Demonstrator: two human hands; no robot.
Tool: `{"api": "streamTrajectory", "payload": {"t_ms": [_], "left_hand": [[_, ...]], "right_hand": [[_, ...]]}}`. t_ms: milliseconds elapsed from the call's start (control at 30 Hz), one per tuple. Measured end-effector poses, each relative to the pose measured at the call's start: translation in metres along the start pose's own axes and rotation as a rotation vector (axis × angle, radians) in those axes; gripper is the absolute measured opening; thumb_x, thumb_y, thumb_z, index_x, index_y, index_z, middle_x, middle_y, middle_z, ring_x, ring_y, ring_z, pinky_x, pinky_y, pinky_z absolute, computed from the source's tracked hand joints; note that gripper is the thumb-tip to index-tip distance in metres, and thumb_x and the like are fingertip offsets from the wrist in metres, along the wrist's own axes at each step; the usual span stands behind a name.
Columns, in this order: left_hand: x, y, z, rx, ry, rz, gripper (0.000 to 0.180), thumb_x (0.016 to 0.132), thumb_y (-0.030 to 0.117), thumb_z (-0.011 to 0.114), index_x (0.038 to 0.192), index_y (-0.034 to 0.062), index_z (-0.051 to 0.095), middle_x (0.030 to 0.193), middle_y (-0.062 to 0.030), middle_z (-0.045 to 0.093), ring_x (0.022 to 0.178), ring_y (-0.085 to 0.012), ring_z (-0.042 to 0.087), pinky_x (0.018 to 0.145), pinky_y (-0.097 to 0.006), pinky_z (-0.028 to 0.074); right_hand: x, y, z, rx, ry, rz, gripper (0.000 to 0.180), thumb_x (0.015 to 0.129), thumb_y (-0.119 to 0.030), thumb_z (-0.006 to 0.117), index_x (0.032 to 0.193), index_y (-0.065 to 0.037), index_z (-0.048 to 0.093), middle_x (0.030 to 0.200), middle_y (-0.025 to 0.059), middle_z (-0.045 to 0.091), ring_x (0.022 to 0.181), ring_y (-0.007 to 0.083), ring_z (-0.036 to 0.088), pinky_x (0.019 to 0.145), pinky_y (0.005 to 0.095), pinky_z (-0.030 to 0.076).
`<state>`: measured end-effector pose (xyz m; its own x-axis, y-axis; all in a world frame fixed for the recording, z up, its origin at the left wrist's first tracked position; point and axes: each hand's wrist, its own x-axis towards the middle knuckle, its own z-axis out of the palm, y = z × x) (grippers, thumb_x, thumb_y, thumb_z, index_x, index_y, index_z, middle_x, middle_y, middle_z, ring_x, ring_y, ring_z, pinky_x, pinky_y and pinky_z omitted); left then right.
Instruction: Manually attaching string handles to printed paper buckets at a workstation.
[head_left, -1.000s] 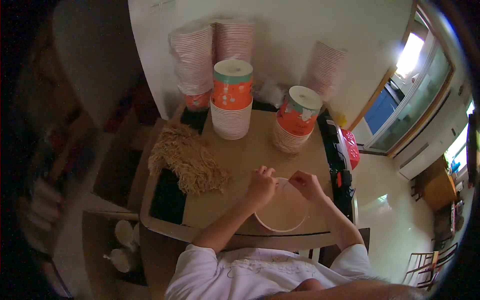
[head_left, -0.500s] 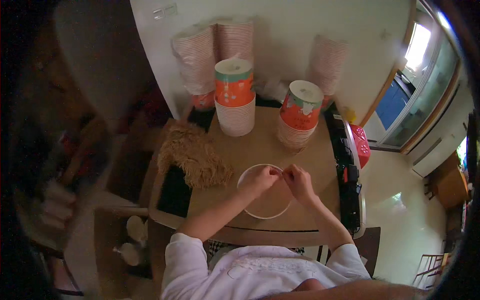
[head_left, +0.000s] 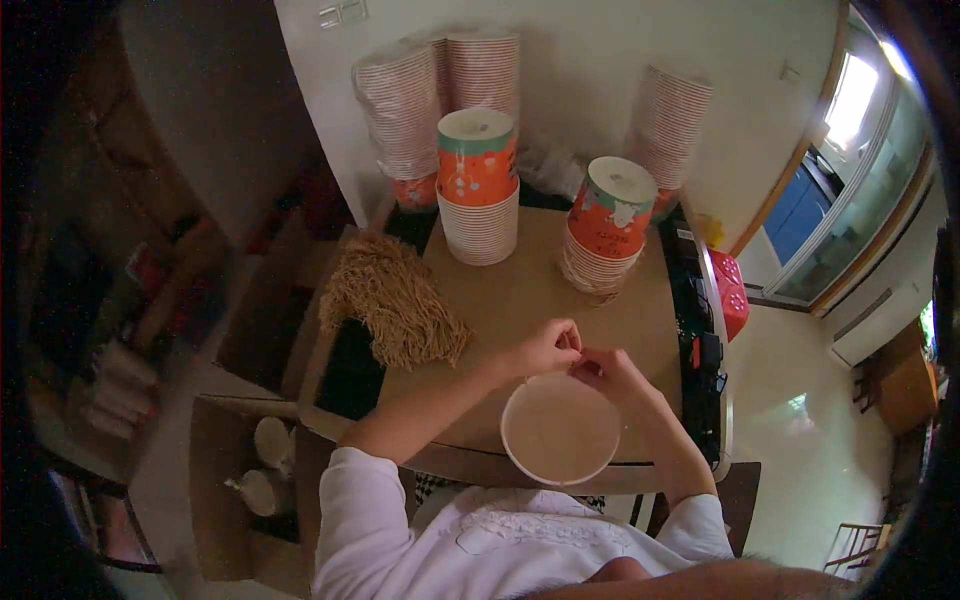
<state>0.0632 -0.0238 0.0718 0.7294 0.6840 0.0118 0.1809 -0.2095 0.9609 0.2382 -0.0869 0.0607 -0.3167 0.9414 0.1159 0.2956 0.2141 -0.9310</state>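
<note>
The white tub (head_left: pixel 560 440) sits toward the body, nearer my right hand (head_left: pixel 614 374) than my left hand (head_left: pixel 547 350), fingers bunched, pinching what I can't tell.

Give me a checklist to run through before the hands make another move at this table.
1. Left hand and right hand together at the fingertips: ok.
2. What the fingertips pinch, if anything: cannot tell.
3. Round white paper tub, mouth open to the camera: ok.
4. Tan stringy bundle apart from the tub: ok.
5. Bundle wholly on the brown board: not ok; it overlaps the dark green surface.
6. Left bucket stack and right bucket stack standing: ok.
</note>
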Motion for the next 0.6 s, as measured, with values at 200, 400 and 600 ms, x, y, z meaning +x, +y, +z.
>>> {"api": "streamTrajectory", "payload": {"t_ms": [200, 400, 600], "left_hand": [[0.005, -0.028, -0.005, -0.100, -0.064, -0.094, 0.013, 0.078, 0.011, 0.061, 0.086, 0.0055, 0.052, 0.068, 0.0010, 0.053, 0.062, -0.0076, 0.049, 0.054, -0.023, 0.042], [-0.008, -0.073, 0.024, -0.540, 0.047, -0.034, 0.011, 0.079, 0.007, 0.058, 0.084, 0.0075, 0.048, 0.072, 0.0008, 0.053, 0.063, -0.0066, 0.048, 0.055, -0.023, 0.040], [-0.017, -0.090, 0.028, -0.733, -0.039, 0.088, 0.014, 0.075, 0.003, 0.056, 0.082, 0.0099, 0.046, 0.074, 0.0023, 0.049, 0.071, -0.0055, 0.048, 0.061, -0.021, 0.041]], "right_hand": [[-0.001, -0.001, -0.001, 0.063, -0.055, 0.325, 0.007, 0.080, -0.008, 0.060, 0.082, -0.001, 0.060, 0.070, 0.0018, 0.059, 0.066, 0.0060, 0.052, 0.059, 0.0220, 0.044], [-0.004, 0.018, 0.009, 0.119, 0.050, 0.279, 0.005, 0.081, -0.005, 0.058, 0.080, 0.000, 0.058, 0.072, 0.0019, 0.057, 0.067, 0.0076, 0.053, 0.059, 0.0214, 0.044], [-0.006, 0.022, 0.018, 0.231, 0.147, 0.328, 0.005, 0.082, -0.006, 0.056, 0.084, 0.000, 0.057, 0.072, 0.0020, 0.056, 0.067, 0.0082, 0.053, 0.059, 0.0215, 0.044]]}}
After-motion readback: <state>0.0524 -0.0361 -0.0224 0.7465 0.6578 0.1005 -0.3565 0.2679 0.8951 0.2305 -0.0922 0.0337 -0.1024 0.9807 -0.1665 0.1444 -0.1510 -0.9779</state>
